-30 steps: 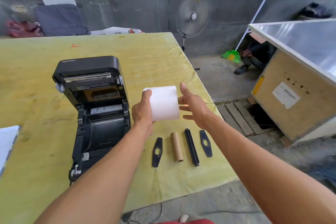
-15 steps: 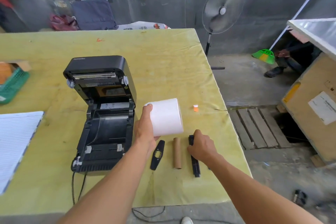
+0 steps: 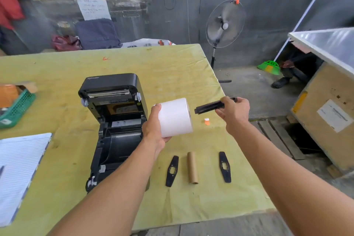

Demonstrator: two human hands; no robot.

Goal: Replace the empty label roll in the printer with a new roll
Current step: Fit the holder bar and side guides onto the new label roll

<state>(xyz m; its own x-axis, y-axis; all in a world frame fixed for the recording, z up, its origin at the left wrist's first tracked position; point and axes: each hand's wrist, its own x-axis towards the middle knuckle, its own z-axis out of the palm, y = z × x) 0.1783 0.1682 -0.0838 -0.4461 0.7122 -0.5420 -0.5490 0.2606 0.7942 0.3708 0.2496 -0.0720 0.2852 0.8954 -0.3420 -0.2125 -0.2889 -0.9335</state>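
Right hand point(image 3: 232, 113) lifted black spindle point(image 3: 208, 107) toward white roll point(image 3: 175, 118).

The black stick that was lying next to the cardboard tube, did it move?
Yes. The black stick left the table beside the cardboard tube; the right hand holds it up near the white roll.

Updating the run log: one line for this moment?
left hand: holds new roll | right hand: holds black spindle near core | printer: open, empty

Bright, even daylight, soft faint shadows under the left hand point(image 3: 156, 123), mild glare on the metal sheet point(image 3: 325, 42) beyond the right hand point(image 3: 232, 111), smeared far wall, wide-angle bending at edges.
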